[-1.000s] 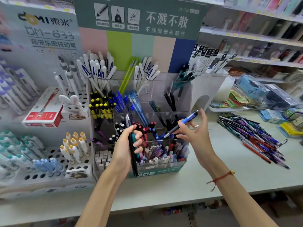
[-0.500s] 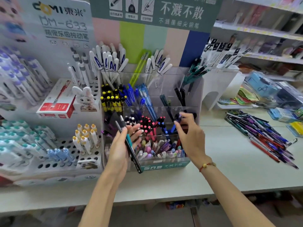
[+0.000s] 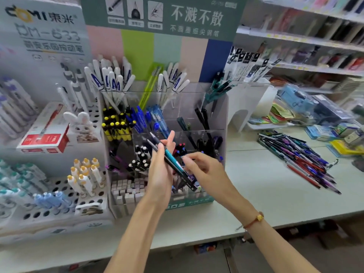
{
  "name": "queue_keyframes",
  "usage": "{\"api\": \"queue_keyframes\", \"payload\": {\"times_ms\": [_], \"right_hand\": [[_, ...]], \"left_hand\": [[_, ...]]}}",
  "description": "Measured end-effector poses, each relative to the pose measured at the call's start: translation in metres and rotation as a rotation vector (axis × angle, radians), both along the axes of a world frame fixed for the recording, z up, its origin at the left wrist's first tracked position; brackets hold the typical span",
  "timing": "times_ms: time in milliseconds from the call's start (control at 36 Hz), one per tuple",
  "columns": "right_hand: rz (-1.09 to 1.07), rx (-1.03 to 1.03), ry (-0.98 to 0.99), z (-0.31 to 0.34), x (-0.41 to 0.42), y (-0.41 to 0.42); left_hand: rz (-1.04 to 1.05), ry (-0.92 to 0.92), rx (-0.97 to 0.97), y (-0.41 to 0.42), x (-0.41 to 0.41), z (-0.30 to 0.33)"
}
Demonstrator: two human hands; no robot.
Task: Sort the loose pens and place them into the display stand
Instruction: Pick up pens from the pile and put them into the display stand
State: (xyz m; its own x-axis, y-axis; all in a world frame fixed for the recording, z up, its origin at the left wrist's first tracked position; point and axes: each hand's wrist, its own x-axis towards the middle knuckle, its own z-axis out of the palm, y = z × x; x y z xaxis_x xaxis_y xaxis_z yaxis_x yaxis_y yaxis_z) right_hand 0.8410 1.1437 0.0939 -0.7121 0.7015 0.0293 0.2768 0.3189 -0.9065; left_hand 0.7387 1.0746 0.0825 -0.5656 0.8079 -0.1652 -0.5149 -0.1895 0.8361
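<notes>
While the left hand [image 3: 160, 172] grips a small bundle of dark pens [image 3: 171, 162], one with a teal barrel, the bundle slants from upper left to lower right across its palm, with the fingers curled round the shafts and the fingertips pointing up. The right hand [image 3: 204, 168] sits just beside it, fingers bent toward the lower part of the bundle; whether it pinches a pen or only touches one cannot be told through the blur. A red cord bracelet with a gold bead [image 3: 254, 221] circles the right wrist.

Both hands hover in front of the clear acrylic display stand with tiered compartments [image 3: 222, 107], which stands near the back edge of the pale grey-green tabletop [image 3: 266, 194], left of its middle. The stand's compartments hold white capped pens at the rear, yellow-and-black and blue pens in the middle row, and black pens lower down.

Well apart from the hands, toward the right edge of the tabletop, lies the loose heap of red, blue, purple and black pens [image 3: 299, 160], fanned flat on the surface. A white perforated rack of small pens [image 3: 59, 186] stands to the left of the stand.
</notes>
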Motion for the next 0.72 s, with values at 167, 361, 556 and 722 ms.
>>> {"api": "queue_keyframes", "payload": {"times_ms": [167,361,556,722], "right_hand": [[-0.031,-0.222,0.242,0.016,-0.003,0.000],[-0.472,-0.025,0.529,0.037,0.004,0.035],[-0.522,0.633,0.169,0.078,0.022,0.101],[-0.327,0.926,-0.119,0.109,-0.011,0.135]], "left_hand": [[0.054,0.064,0.059,0.011,0.001,0.007],[0.145,0.357,-0.198,0.003,-0.008,0.014],[0.297,0.509,-0.220,-0.009,-0.021,0.015],[0.269,0.293,-0.118,-0.005,-0.018,0.019]]}}
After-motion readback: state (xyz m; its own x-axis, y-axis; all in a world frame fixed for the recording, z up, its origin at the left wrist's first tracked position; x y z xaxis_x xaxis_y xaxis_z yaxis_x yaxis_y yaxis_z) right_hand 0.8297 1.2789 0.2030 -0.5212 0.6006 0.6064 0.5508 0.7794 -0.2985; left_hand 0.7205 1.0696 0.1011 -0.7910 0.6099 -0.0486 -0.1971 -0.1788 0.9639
